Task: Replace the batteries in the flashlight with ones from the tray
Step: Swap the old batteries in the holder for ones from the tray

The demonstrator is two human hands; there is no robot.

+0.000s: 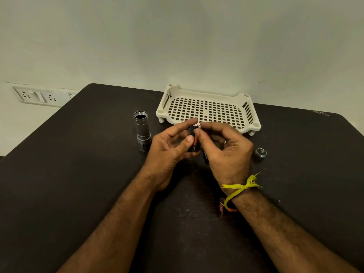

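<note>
The flashlight point(142, 130) stands open on the table point(78, 174), at about ten o'clock from the hands. Its cap point(260, 152) lies apart at three o'clock. The tray point(206, 110) at twelve o'clock looks empty. So the job seems about half done: batteries still need to go in, then the cap.

The left hand point(169, 152) is curled around a small black battery holder point(194, 140). The right hand point(224, 148) pinches its top end, fingers bent. A dark battery point(205, 157) peeks out beneath.

no legible text, cap point(260, 152) marking perhaps blurred
</note>
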